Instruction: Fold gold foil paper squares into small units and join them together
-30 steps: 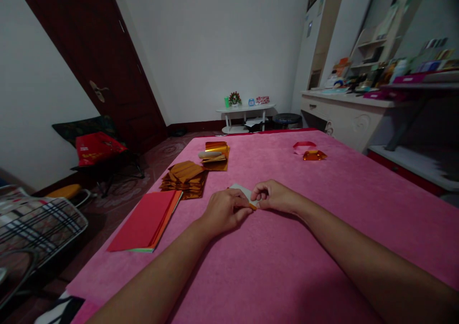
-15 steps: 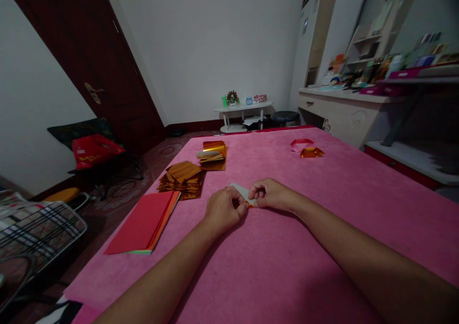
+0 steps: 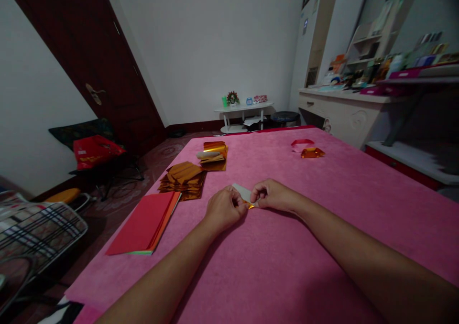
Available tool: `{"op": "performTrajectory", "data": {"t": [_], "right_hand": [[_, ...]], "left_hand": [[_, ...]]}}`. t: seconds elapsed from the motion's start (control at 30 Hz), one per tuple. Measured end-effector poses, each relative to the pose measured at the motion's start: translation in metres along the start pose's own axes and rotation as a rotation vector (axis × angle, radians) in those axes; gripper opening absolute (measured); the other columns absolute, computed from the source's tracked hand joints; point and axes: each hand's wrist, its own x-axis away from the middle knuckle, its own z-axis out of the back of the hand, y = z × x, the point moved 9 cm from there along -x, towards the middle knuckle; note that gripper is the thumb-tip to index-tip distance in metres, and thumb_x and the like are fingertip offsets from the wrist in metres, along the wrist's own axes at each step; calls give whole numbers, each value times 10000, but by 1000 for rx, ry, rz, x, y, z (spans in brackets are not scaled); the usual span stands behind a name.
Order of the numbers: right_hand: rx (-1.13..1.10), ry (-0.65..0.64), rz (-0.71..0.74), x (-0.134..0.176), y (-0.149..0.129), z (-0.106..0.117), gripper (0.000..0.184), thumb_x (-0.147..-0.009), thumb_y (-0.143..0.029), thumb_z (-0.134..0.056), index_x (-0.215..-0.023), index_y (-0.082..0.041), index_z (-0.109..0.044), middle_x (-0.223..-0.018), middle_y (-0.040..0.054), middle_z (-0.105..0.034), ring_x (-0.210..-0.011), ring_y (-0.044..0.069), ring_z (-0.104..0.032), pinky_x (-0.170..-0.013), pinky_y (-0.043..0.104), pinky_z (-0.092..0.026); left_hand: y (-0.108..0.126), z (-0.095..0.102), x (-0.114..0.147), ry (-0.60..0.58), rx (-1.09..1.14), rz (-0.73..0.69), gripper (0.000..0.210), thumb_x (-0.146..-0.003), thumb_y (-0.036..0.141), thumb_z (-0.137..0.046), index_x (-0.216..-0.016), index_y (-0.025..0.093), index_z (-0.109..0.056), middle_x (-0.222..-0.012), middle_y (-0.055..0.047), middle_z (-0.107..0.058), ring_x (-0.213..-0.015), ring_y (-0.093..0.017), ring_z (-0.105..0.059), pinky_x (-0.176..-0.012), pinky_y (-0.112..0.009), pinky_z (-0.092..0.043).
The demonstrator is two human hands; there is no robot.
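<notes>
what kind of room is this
Probably a room in a home, judging by the dark red door, the low white table and the white counter crowded with bottles.

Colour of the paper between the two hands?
Paper: pale grey, with shiny gold at the near edge. Head view.

Pink cloth-topped table [image 3: 283, 262] here: red paper sheets [image 3: 141, 223], nine o'clock; folded gold paper stack [image 3: 183, 180], ten; gold foil bundle [image 3: 218, 160], eleven; pink band [image 3: 302, 143], amber boat-shaped foil [image 3: 312, 153], one; pale gold-edged sheet [image 3: 242, 191], centre, apparently resting!
</notes>
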Motion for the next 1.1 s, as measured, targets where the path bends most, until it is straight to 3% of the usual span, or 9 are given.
{"op": "performTrajectory", "data": {"t": [0.3,0.6,0.8,1.1], "right_hand": [[105,-47,25,1,-3,-1,165,-588,-159,-627,-719,-132,-724,-569,-22,-573,-525,80,-447,-479,191,-305],[227,40,18,3,-6,-1,121,-586,-143,-595,-626,-129,-709,-601,5,-622,-590,110,-525,-543,198,-380],[288,80,7,2,-8,-1,137,-572,-106,-551,-599,-121,-685,-598,5,-614,-573,104,-521,-513,185,-364],[342,114,37,2,-9,-1,119,-613,-167,-551,-546,-129,-642,-560,5,-566,-565,105,-500,-497,188,-342]], "left_hand": [[0,-2,0,-15,4,-10,164,-725,300,-558,-617,177,-560,-686,-13,-592,-646,-132,-558,-603,-235,-401],[-3,-2,-1,-18,29,11,165,-726,317,-584,-640,178,-563,-693,-6,-589,-651,-131,-550,-594,-233,-391],[-1,0,-2,-8,40,-9,120,-727,267,-582,-651,176,-565,-731,-9,-590,-689,-133,-549,-630,-240,-398],[-10,0,-3,57,92,-13,218,-696,346,-644,-617,160,-564,-665,-7,-582,-611,-120,-528,-574,-237,-379]]}}
